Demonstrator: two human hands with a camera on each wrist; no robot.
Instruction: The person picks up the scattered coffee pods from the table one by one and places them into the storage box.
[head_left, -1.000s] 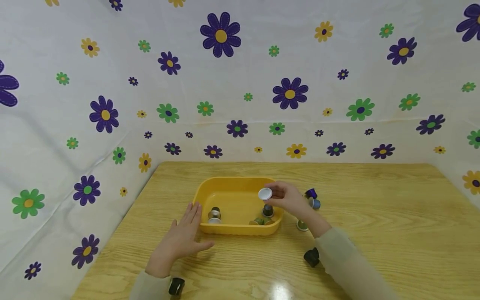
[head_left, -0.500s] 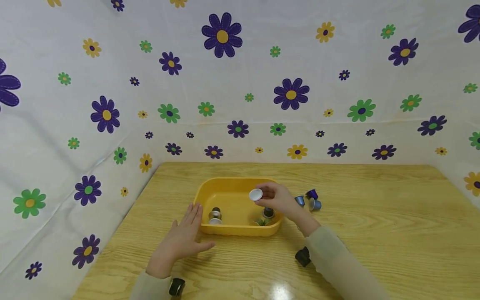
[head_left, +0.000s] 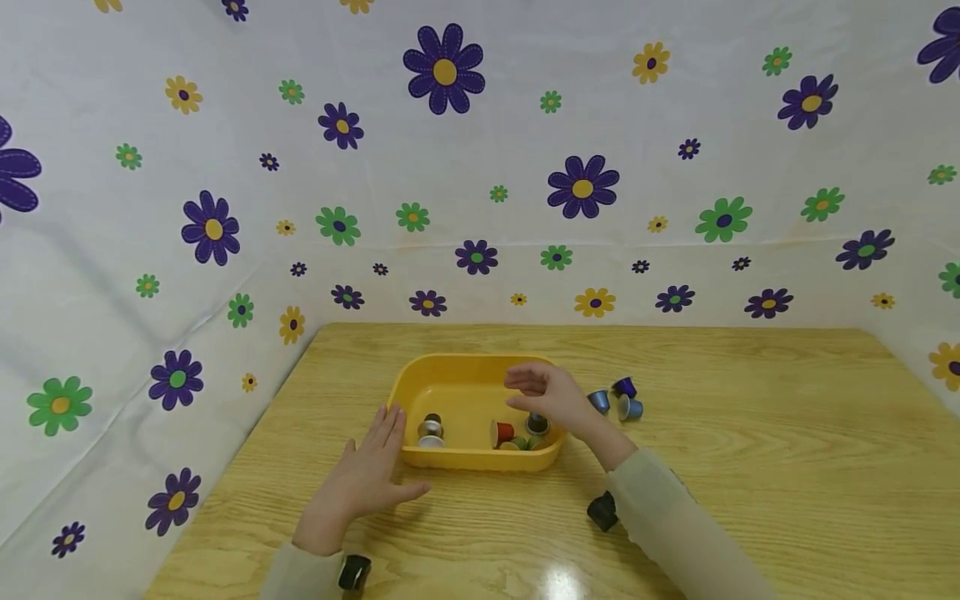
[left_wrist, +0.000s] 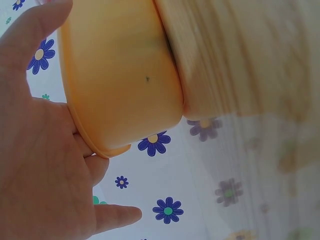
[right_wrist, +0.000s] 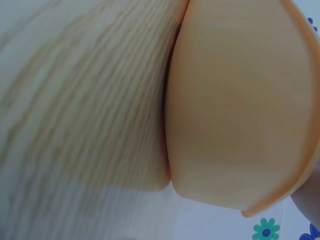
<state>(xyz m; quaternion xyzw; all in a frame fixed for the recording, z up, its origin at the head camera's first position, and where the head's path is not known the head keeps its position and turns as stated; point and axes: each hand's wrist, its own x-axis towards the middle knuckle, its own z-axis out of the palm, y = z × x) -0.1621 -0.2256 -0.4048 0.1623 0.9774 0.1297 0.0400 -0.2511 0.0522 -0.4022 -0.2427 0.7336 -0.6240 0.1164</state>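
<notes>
A shallow yellow tray (head_left: pixel 472 459) stands on the table, with coffee capsules inside it. My left hand (head_left: pixel 360 479) rests on the tray's left rim with straight fingers and thumb spread; in the left wrist view, that hand (left_wrist: pixel 50 160) has its fingers at the rim. Over the right part of the tray hovers my right hand (head_left: pixel 551 396), fingers parted from the thumb and holding nothing. Beneath it lie a red capsule (head_left: pixel 502 432), a dark capsule (head_left: pixel 537 423) and green capsules (head_left: pixel 536 444). A silver capsule (head_left: pixel 431 428) and others sit at the tray's left end.
Right of the tray lie a blue capsule (head_left: pixel 598 401), a light blue capsule (head_left: pixel 631 408) and a dark purple capsule (head_left: pixel 624 387). Black capsules (head_left: pixel 602 512) lie near my right sleeve and by my left sleeve. A flowered cloth (head_left: pixel 480 150) hangs behind the table.
My right hand moved slightly left over the tray and let go of the capsule with the white lid. A red capsule now lies in the tray. My left hand stayed in place.
</notes>
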